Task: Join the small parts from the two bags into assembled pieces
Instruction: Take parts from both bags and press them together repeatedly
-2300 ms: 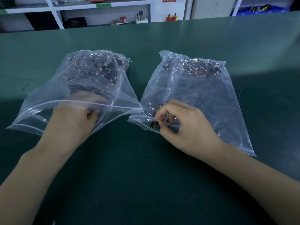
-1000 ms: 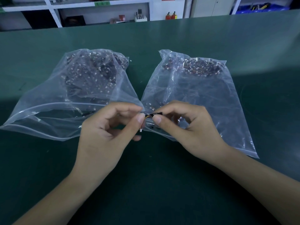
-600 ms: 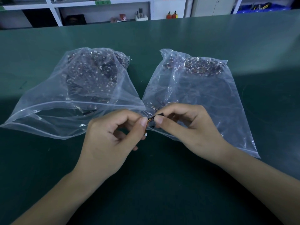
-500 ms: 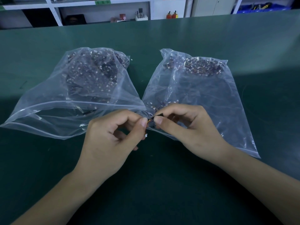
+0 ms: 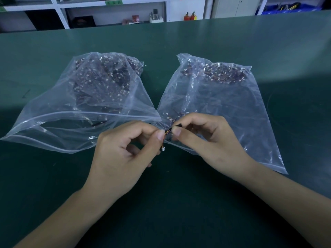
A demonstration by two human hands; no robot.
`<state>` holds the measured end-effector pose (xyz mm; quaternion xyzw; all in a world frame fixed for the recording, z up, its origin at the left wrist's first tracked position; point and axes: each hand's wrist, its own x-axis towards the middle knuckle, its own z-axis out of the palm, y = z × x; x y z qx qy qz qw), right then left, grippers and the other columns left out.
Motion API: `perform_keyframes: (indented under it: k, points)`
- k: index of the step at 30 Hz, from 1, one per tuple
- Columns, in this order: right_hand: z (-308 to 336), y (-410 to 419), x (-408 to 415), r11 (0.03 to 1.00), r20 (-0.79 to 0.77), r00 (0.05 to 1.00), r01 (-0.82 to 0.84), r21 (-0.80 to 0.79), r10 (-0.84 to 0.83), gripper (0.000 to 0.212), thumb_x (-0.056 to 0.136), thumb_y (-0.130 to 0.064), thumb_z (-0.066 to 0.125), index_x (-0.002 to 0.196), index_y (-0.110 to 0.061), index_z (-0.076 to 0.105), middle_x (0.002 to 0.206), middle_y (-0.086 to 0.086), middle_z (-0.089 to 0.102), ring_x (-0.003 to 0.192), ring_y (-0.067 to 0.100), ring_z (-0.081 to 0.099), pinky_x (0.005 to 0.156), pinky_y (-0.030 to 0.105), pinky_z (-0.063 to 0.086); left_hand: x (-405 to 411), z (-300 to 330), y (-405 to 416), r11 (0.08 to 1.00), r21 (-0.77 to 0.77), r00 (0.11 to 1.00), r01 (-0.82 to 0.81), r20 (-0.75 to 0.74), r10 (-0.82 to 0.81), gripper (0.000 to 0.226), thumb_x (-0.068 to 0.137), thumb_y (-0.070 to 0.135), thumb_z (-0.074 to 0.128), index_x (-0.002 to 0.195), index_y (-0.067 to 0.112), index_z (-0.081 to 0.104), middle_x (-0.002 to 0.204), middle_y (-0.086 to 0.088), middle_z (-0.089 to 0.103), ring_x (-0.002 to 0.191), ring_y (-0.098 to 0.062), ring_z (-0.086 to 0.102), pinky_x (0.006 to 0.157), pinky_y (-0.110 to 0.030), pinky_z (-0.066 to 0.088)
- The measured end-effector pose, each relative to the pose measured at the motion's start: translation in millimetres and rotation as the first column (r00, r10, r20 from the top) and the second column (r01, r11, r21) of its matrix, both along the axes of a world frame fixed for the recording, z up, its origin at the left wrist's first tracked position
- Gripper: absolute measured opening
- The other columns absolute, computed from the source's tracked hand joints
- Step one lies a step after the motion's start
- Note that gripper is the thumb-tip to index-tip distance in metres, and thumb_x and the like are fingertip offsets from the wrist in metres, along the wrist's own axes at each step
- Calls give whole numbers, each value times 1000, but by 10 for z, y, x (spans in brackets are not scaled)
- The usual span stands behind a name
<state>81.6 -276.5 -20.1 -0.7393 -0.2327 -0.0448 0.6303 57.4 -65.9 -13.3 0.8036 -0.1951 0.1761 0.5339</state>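
- We are pinching a tiny wired part (image 5: 168, 131) between both hands, over the table (image 5: 179, 203) just in front of the bags' mouths.
- Our left hand (image 5: 123, 153) is pinching its wire end; a white plug (image 5: 163, 149) is dangling below.
- Our right hand (image 5: 206, 140) is gripping the black piece (image 5: 177, 125).
- We are judging it light, thin-wired and fragile, best held by its hard ends.
- Compared with half a second ago, our hands are sitting much the same, still pressing together.
- The left bag (image 5: 80, 104) and right bag (image 5: 223, 104) are lying open.

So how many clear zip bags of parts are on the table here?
2. The left bag lies with its mouth gaping beside the left hand; the right bag lies partly under the right hand. None looks hidden.
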Motion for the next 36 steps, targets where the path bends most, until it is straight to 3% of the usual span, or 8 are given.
perform_keyframes:
  k: [6,11,15,18,22,28,33,36]
  points:
    - [-6,-15,13,999,17,1000,1,-36,0,10,99,-14,72,91,-10,77,83,9,71,78,33,61,74,56,46,28,-30,30,1000,28,1000,-2,27,1,17,98,31,69,88,21,76,78,7,73,69,-18,73,48,-24,56]
    - [4,-48,40,992,77,995,64,-107,-56,8,98,-22,74,97,-16,79,86,1,71,78,22,62,72,47,48,52,-34,47,1000,3,996,-23,90,23,8,98,31,73,103,32,79,89,11,75,71,-17,74,47,-23,55]
    - [-12,-102,77,922,281,959,148,-357,-45,25,91,-32,82,113,-22,77,99,-7,68,84,16,63,77,31,53,64,-2,108,996,4,976,-85,203,82,11,99,25,75,109,28,79,93,12,72,71,-19,72,48,-23,53]
    - [-39,-141,113,785,400,916,254,-565,-9,39,86,-27,82,124,-25,71,110,-10,64,95,6,58,90,37,53,89,1,151,986,114,948,-123,309,82,12,102,21,72,111,19,79,99,11,71,77,-16,71,54,-26,53]
    - [-35,-153,132,805,418,906,295,-515,-64,31,86,-11,75,114,-24,73,104,-10,65,91,6,59,83,35,55,136,-52,168,956,274,910,-106,414,-18,13,100,12,74,110,8,81,101,1,73,81,-14,70,65,-29,54]
    - [-21,-141,111,833,429,891,347,-430,-150,26,89,-6,73,106,-25,73,92,-15,65,84,8,59,73,41,55,220,-156,192,905,420,866,-69,475,-154,9,99,16,78,102,11,84,102,3,78,94,-13,75,82,-33,60]
    - [-32,-122,101,848,431,890,337,-409,-146,27,86,-2,74,104,-23,73,92,-13,66,82,11,60,70,41,54,278,-201,162,877,436,818,-201,567,-95,8,100,18,78,101,17,86,106,10,79,94,-12,76,73,-34,62]
    - [-42,-123,109,850,427,892,336,-406,-149,28,85,-2,75,104,-23,73,93,-12,66,82,11,60,69,41,54,292,-192,126,829,487,792,-273,603,-94,10,101,19,76,102,22,86,109,15,80,89,-10,78,59,-35,61]
